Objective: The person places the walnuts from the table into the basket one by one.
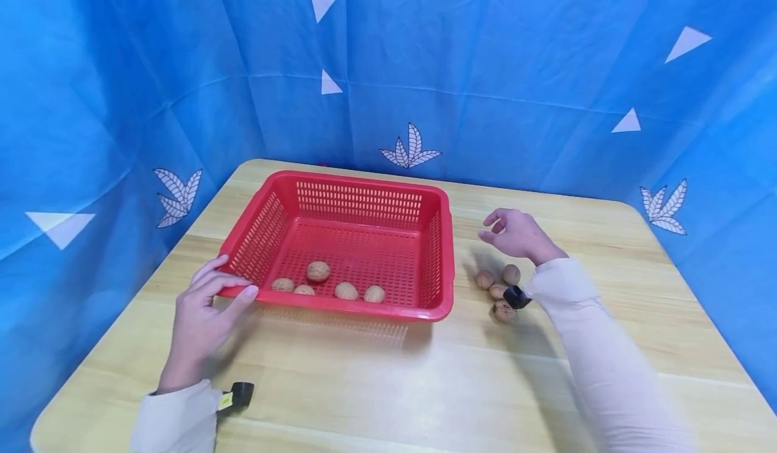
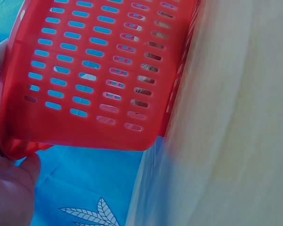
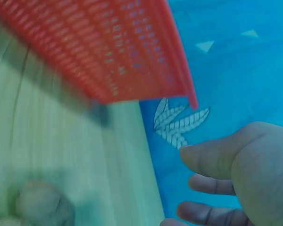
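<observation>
At the left, the left hand (image 1: 203,311) holds the near left corner of one red plastic basket (image 1: 358,310), whose slotted outer wall fills the left wrist view, while only the head view shows clearly five tan, wrinkled walnuts (image 1: 346,291) inside, near its front wall. To the right, on the wooden table (image 1: 376,385), at least four browner loose walnuts (image 1: 511,275) lie together, and above them hangs the right hand (image 1: 516,232), its thumb and fingers apart in the right wrist view, holding nothing.
</observation>
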The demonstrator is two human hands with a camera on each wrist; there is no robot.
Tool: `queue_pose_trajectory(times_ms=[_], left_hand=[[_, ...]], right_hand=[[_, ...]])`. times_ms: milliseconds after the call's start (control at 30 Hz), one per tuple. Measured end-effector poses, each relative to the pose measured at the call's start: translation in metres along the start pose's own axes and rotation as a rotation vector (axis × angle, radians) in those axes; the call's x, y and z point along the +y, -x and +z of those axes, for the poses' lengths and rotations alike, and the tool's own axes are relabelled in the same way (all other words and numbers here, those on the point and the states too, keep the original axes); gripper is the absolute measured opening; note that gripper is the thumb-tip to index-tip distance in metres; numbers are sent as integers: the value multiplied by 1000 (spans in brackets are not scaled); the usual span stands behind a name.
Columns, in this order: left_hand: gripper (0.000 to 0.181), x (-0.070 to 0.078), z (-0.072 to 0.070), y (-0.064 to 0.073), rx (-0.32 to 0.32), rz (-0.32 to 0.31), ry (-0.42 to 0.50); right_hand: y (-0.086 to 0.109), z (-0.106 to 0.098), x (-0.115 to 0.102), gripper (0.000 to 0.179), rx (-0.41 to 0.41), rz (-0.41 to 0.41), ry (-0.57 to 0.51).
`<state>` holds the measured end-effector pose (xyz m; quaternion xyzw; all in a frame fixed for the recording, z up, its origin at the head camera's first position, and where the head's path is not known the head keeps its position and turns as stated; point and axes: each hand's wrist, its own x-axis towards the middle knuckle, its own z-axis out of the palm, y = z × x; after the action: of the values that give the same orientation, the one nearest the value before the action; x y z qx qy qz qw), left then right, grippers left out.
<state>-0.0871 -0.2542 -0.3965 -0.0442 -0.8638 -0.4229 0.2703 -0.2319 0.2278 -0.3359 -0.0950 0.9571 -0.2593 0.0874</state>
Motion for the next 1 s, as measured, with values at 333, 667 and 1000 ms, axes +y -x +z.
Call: queue_pose_trajectory(times_ms=[333, 667, 1000], left_hand=[[13, -2, 2, -1, -3, -1, -3], [14, -2, -1, 2, -2, 4, -10], [14, -3, -1, 2, -5, 9, -3]], right_hand=[[6, 4, 30, 40, -75, 17, 40], [9, 16, 47, 48, -216, 104, -22], [13, 24, 56, 38, -199, 86, -15]])
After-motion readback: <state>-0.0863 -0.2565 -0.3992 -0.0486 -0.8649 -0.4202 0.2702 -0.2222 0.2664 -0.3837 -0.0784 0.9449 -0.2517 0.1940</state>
